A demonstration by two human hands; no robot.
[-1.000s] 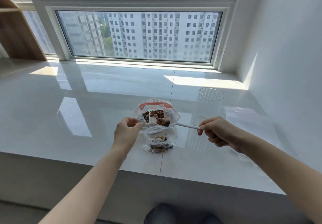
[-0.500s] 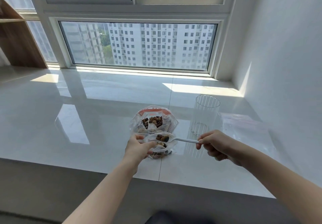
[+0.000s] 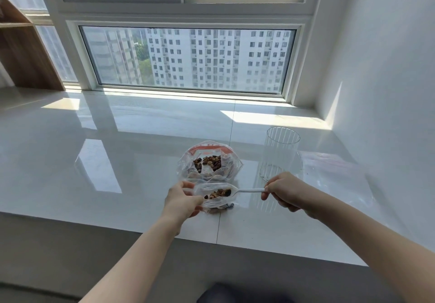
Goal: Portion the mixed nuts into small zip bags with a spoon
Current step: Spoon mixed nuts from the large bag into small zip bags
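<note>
The person is standing at the white counter (image 3: pixel 117 173) below the window, midway through a transfer: a spoonful is going into a bag. The left hand (image 3: pixel 182 200) is pinching the mouth of the small zip bag (image 3: pixel 217 202), fingers curled on its near-left rim and holding it open just above the counter. The right hand (image 3: pixel 283 191) is gripping the tail end of the white plastic spoon (image 3: pixel 247 191), fingers closed round the handle, and the loaded bowl is sitting inside the bag's mouth with mixed nuts (image 3: pixel 217 193) heaped on it. A few nuts seem to be lying in the bottom of the small bag already, so this looks like an early or middle portion, not a finished one. The next move is calling for a tilt of the spoon so the load is sliding off inside, with the left hand keeping the rim wide. The big supply bag (image 3: pixel 209 161), orange strip at its top, is lying open just behind, touching or nearly touching the small one. A clear ribbed glass (image 3: pixel 279 154) is standing to the right, near the spoon hand's path; a flat clear bag (image 3: pixel 334 173) is lying beyond it. The flimsy rim could be folding inward and spilling nuts.
</note>
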